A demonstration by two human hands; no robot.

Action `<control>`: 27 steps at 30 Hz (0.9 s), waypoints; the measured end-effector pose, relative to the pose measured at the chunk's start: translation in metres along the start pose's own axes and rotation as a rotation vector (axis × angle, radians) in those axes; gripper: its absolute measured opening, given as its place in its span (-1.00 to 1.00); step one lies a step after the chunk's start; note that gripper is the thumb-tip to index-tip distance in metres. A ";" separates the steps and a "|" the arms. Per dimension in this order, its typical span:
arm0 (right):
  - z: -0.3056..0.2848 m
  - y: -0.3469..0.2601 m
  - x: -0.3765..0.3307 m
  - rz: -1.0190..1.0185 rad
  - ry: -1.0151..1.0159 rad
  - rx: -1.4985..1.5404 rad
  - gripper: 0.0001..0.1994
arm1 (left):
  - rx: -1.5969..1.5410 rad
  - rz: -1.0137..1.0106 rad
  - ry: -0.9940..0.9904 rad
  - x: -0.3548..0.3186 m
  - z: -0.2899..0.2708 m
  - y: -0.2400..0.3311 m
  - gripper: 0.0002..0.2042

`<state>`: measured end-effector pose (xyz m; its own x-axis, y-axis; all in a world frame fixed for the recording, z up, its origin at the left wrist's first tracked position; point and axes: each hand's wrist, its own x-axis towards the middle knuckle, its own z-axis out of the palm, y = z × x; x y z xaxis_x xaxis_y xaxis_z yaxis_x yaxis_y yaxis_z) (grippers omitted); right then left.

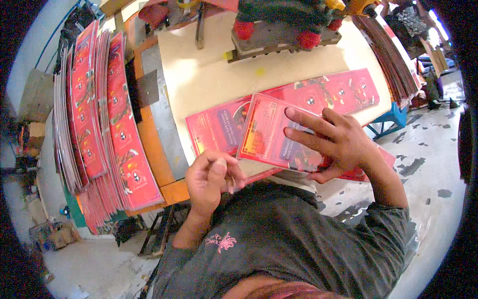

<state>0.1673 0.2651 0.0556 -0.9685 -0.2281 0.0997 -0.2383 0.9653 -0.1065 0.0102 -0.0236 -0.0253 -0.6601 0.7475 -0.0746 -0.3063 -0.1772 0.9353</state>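
A long red printed strip (271,132) with a glossy surface lies slanted in front of my body. My right hand (336,142) grips it, fingers spread over its top face and thumb at the near edge. Beside its left end is my left hand (211,179), with fingers curled and thumb bent in against them. Whatever may be between those fingertips is too small to make out. Beneath the held strip, another red printed strip (356,89) lies flat on the pale board (199,74); its middle is partly covered.
Tall stacks of similar red strips (127,134) stand at the left on the orange table edge (154,144). A dark block-shaped fixture with red knobs (284,40) sits at the far side. More stacked strips (386,55) are at the right, near a blue stool (391,119).
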 end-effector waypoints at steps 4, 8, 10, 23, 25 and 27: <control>0.004 -0.007 0.002 -0.111 0.058 -0.022 -0.12 | -0.009 0.078 0.146 0.014 0.006 0.000 -0.74; -0.002 -0.011 0.002 -0.160 0.049 -0.034 -0.20 | 0.109 0.112 0.058 0.025 0.014 0.011 -0.74; -0.003 -0.012 0.003 -0.184 0.038 -0.026 -0.23 | 0.060 0.063 0.031 0.025 0.019 0.017 -0.75; 0.000 -0.020 0.004 -0.228 0.151 -0.033 -0.32 | 0.091 -0.006 0.019 0.033 0.019 0.024 -0.84; 0.000 -0.021 0.004 -0.229 0.161 -0.025 -0.32 | 0.059 -0.026 0.035 0.034 0.018 0.023 -0.84; 0.000 -0.024 0.004 -0.234 0.135 -0.019 -0.34 | -0.043 -0.093 0.043 0.034 0.017 0.019 -0.83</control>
<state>0.1692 0.2415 0.0583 -0.8687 -0.4272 0.2507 -0.4516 0.8910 -0.0467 -0.0065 0.0087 -0.0041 -0.6561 0.7337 -0.1766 -0.3968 -0.1363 0.9077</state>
